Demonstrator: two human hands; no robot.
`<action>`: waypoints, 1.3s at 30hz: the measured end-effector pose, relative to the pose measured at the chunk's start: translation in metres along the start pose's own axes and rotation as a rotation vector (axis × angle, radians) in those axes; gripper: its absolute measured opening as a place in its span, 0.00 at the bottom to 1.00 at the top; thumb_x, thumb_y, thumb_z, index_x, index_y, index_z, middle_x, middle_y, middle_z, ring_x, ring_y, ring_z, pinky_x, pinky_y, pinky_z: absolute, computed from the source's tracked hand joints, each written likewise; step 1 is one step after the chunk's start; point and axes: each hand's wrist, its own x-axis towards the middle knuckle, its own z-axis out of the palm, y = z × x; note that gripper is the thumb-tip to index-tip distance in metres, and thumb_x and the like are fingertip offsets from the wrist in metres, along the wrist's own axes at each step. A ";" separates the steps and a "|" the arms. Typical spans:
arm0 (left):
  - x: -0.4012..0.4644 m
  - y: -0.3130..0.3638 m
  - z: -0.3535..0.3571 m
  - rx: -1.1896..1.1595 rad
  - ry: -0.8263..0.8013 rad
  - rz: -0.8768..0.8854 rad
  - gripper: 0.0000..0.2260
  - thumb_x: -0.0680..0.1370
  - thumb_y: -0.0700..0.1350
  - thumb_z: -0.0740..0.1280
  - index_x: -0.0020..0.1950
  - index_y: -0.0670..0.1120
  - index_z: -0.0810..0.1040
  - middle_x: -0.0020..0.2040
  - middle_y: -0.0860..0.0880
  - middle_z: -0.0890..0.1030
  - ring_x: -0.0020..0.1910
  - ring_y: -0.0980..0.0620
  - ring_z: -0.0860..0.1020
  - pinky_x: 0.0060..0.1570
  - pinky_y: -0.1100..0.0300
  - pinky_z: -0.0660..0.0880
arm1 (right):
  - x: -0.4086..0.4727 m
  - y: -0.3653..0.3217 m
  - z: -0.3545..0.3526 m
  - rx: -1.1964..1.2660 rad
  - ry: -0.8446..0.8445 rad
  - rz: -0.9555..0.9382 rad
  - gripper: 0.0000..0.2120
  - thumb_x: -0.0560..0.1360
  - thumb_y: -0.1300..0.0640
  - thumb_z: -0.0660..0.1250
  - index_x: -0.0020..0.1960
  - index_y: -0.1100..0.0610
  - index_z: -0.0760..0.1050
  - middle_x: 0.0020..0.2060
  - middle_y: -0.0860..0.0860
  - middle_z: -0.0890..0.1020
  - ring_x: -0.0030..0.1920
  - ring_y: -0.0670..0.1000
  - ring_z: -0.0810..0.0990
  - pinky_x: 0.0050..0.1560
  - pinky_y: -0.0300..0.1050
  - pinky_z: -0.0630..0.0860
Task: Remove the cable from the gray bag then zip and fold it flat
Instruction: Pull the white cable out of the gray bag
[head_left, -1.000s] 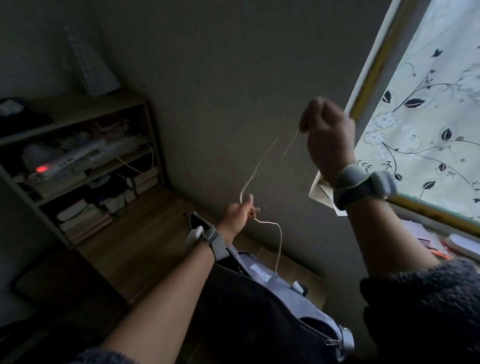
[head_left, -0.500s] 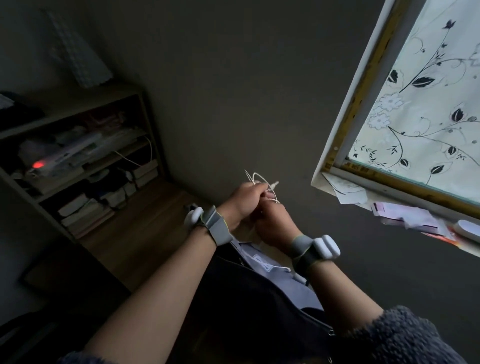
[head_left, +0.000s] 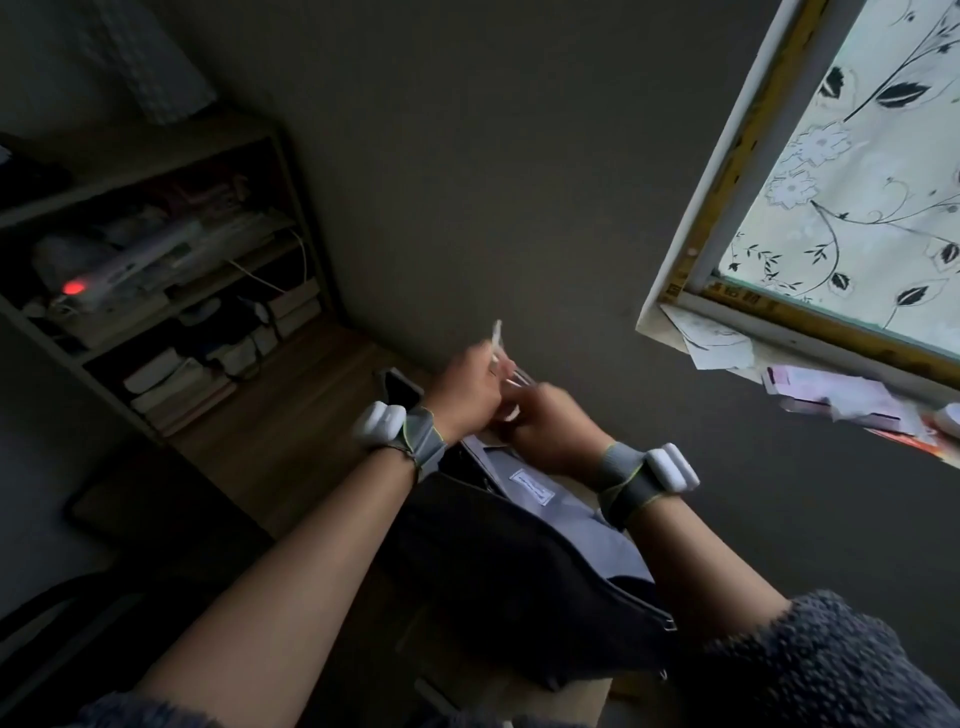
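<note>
Count: two bare hands, left (head_left: 467, 387) and right (head_left: 545, 434); two white wrist-strapped sensor pods (head_left: 379, 426); one thin white cable (head_left: 500, 347); one gray fabric bag (head_left: 561, 509); one wooden shelf unit (head_left: 156, 244).

Both forearms extend forward and converge toward the centre of the view. The left hand (head_left: 467, 395) and the right hand (head_left: 550, 434) are touching, fingers curled closed around a thin white cable (head_left: 498, 343). Each wrist carries a grey strap with a white module. The sleeves are pushed up.
</note>
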 end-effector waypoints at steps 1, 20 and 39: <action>-0.001 -0.010 -0.004 0.033 0.106 -0.020 0.08 0.79 0.39 0.61 0.53 0.40 0.78 0.43 0.50 0.78 0.41 0.53 0.74 0.40 0.67 0.65 | -0.002 0.005 -0.005 0.043 0.082 -0.020 0.15 0.70 0.58 0.69 0.57 0.54 0.80 0.48 0.50 0.81 0.46 0.47 0.79 0.49 0.37 0.73; -0.072 -0.058 0.004 -0.590 -0.467 -0.263 0.10 0.76 0.46 0.68 0.35 0.47 0.81 0.26 0.49 0.74 0.24 0.53 0.69 0.25 0.60 0.67 | 0.034 -0.026 0.033 1.578 0.104 0.485 0.11 0.80 0.62 0.53 0.42 0.59 0.71 0.32 0.50 0.59 0.29 0.47 0.60 0.34 0.41 0.58; -0.093 -0.119 0.027 0.799 -0.854 -0.247 0.07 0.74 0.42 0.61 0.47 0.42 0.77 0.51 0.41 0.81 0.47 0.41 0.80 0.39 0.56 0.73 | -0.038 0.076 0.055 -0.491 -0.387 0.395 0.28 0.70 0.29 0.61 0.38 0.55 0.79 0.36 0.51 0.80 0.41 0.58 0.80 0.41 0.45 0.75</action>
